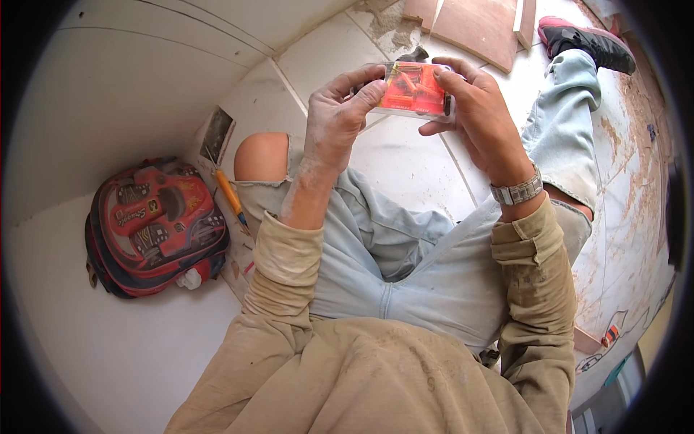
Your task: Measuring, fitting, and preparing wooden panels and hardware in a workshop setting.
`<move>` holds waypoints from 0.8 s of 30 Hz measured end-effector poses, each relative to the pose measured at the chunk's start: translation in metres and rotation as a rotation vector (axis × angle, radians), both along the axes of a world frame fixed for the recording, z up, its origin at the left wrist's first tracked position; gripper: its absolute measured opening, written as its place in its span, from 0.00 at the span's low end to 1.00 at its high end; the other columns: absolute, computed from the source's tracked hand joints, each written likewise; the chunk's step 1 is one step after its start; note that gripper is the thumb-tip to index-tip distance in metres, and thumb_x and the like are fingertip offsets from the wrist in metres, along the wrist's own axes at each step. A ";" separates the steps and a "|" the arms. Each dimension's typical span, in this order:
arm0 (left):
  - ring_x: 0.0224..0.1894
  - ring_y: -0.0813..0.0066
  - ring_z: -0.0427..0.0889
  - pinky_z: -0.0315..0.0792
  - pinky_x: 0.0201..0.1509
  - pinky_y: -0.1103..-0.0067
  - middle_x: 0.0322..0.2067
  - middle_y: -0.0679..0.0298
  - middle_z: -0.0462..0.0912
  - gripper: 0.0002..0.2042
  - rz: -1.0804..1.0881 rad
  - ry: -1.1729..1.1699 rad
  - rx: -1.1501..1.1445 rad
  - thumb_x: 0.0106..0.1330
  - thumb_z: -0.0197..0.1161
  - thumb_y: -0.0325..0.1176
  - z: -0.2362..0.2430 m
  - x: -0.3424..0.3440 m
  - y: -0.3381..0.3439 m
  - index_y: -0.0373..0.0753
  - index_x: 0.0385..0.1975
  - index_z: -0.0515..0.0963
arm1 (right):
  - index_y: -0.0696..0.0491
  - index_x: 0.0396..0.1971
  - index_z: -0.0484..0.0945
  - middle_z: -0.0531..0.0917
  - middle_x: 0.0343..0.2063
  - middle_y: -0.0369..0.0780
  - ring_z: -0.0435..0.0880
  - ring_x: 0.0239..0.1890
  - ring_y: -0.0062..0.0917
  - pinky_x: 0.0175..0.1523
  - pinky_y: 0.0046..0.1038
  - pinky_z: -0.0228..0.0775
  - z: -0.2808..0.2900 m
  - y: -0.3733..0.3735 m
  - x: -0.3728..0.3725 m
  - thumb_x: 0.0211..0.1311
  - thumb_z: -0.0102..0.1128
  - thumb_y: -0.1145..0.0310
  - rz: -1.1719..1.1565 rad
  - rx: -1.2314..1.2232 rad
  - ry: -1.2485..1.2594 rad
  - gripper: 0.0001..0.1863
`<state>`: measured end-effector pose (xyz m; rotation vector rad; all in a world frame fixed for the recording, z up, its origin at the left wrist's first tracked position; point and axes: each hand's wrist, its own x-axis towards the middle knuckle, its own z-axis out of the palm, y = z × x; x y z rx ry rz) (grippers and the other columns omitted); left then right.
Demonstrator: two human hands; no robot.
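Between my two hands, above the tiled floor, is a small clear plastic box (410,90) with orange-red pieces showing through it, probably wall plugs, and some thin metal bits that look like screws. My left hand (342,108), dusty with white powder, pinches the box's left end between thumb and fingers. My right hand (481,108) grips the other end, its thumb on the top face and its fingers around the edge. A metal watch (517,189) circles my right wrist. The box's lid looks closed. A dark object (413,55) shows just beyond the box.
A red and black backpack (155,224) leans by the wall at left. Beside it lie an orange-handled tool (230,194) and a dark flat piece (217,134). Brown wooden boards (473,32) rest at the far side. My legs are spread on the dusty tiles (412,155).
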<state>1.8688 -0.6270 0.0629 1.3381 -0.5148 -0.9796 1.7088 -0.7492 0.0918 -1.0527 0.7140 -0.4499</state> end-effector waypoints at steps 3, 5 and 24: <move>0.19 0.94 0.62 0.54 0.20 0.90 0.30 0.70 0.82 0.15 -0.047 0.103 0.001 0.65 0.69 0.32 -0.004 0.002 0.001 0.32 0.48 0.82 | 0.70 0.56 0.69 0.83 0.44 0.48 0.87 0.40 0.27 0.35 0.26 0.88 0.004 -0.002 -0.001 0.74 0.51 0.64 0.007 -0.029 0.005 0.23; 0.19 0.93 0.62 0.53 0.20 0.90 0.30 0.70 0.82 0.15 -0.064 0.156 -0.012 0.65 0.69 0.32 -0.007 0.005 0.001 0.31 0.48 0.82 | 0.70 0.57 0.69 0.83 0.44 0.48 0.87 0.40 0.27 0.35 0.26 0.88 0.005 -0.001 -0.002 0.74 0.52 0.64 0.009 -0.027 -0.001 0.23; 0.28 0.89 0.67 0.63 0.29 0.88 0.31 0.73 0.77 0.14 -0.213 0.211 0.005 0.66 0.71 0.34 -0.008 0.008 0.003 0.35 0.48 0.83 | 0.69 0.58 0.69 0.83 0.44 0.48 0.88 0.40 0.27 0.33 0.24 0.87 0.013 -0.003 -0.006 0.74 0.55 0.62 -0.031 -0.128 0.060 0.25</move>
